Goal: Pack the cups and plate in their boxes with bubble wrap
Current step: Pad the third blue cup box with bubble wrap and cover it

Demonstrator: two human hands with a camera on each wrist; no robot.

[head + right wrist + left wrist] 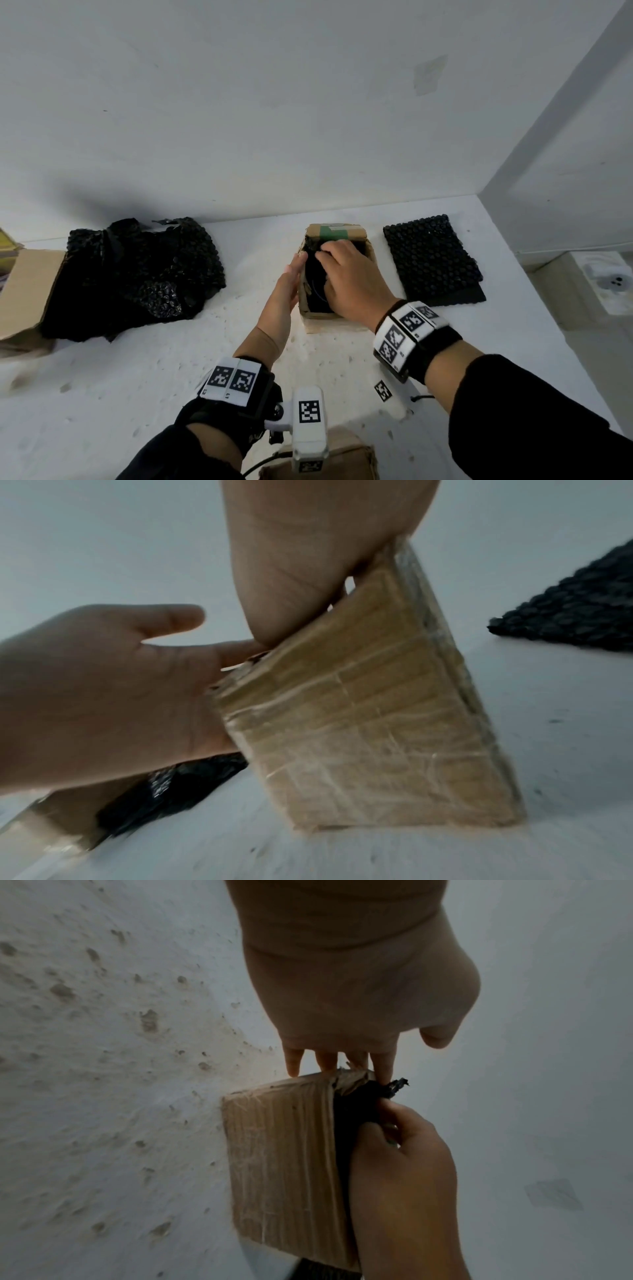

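Small box (337,284) at table (171,377) centre. Left hand (286,291) flat, fingers straight against its side. Right hand (352,281) curled, pinching black bubble wrap (363,1096) inside. Flat wrap sheet (433,257) just right; crumpled wrap heap (137,270) and larger carton (24,291) left.

Browns, blacks and whites on the speckled counter

A tan cardboard box (337,323) patched with green tape (334,233) is filled with black bubble wrap (317,274); a black dimpled bubble wrap sheet (432,257) is seen on the white, brown-speckled tabletop (137,377).
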